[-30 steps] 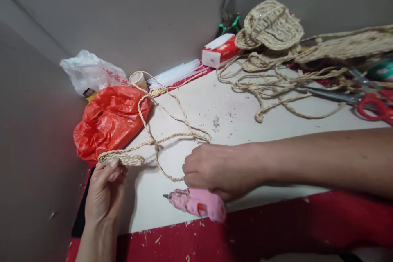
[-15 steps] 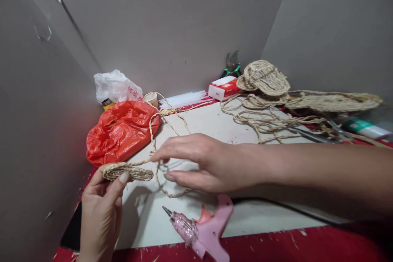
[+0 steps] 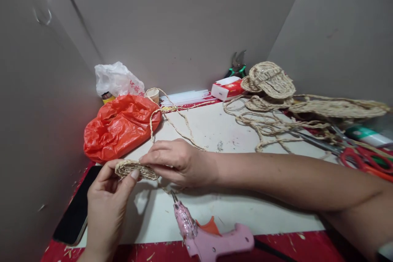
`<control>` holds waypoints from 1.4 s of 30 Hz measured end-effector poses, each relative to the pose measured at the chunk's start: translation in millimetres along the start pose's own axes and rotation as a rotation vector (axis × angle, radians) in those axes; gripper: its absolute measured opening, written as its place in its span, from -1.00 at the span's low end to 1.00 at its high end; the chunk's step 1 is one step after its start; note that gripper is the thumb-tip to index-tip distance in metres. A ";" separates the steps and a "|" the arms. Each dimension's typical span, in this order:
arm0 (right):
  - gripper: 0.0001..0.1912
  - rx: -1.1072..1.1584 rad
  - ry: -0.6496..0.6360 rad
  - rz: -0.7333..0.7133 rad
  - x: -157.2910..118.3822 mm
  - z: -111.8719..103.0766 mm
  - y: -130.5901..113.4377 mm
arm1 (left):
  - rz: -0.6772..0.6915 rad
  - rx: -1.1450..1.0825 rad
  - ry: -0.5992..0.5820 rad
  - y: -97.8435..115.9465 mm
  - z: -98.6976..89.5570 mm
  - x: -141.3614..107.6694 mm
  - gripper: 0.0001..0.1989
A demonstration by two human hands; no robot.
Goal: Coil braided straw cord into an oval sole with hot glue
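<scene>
My left hand [image 3: 107,202] pinches a small flat oval coil of braided straw rope [image 3: 125,168] between thumb and fingers. My right hand [image 3: 182,163] is closed at the coil's right end, its fingers pressed along the edge; the rope strand under them is mostly hidden. Loose straw rope [image 3: 186,133] loops over the white board behind that hand, and a bit of it hangs below the coil. Just beneath lies a pink hot glue gun [image 3: 198,239], its metal nozzle pointing up toward the rope.
An orange plastic bag [image 3: 123,125] and black phone [image 3: 75,208] are at left. Glue sticks [image 3: 187,97], a tissue pack [image 3: 227,90] and pliers [image 3: 238,67] line the back. Woven straw pieces [image 3: 273,80], tangled rope [image 3: 254,120] and red-handled scissors [image 3: 353,157] lie right.
My right hand has come left and closed at the coil's edge; it was open before. The glue gun has turned, its handle now pointing right. The camera view has shifted slightly.
</scene>
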State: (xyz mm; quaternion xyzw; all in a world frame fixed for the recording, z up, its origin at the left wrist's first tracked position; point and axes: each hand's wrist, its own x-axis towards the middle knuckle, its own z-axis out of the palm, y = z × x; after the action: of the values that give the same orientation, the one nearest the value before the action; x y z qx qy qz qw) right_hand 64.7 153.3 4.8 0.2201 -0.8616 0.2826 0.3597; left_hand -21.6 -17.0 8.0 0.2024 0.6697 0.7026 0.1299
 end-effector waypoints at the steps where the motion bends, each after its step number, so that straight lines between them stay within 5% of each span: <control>1: -0.77 -0.042 -0.013 -0.007 -1.5 -0.1 1.4 | -0.002 0.018 0.001 -0.9 0.7 -0.1 -0.68; 12: -0.76 -0.270 0.010 -0.101 -6.7 2.3 2.0 | -0.005 0.133 -0.047 -10.0 -2.2 0.9 -0.68; 21: -0.77 0.054 0.021 0.140 -6.8 8.4 1.1 | -0.036 0.151 -0.031 -13.4 0.3 3.9 -0.71; 31: -0.77 0.079 0.023 0.130 -6.4 5.3 1.3 | -0.103 -0.073 -0.175 -13.4 -1.5 5.4 -0.82; 42: -0.66 -0.355 -0.150 -0.009 -12.7 10.4 -0.8 | -0.237 -0.177 -0.064 -7.1 5.1 7.7 -0.81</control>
State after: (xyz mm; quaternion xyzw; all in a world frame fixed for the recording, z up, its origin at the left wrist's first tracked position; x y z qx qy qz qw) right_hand 68.1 148.2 -10.5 0.1777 -0.9213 0.1073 0.3288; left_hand -26.7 -8.4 1.9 0.1317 0.6199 0.7319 0.2505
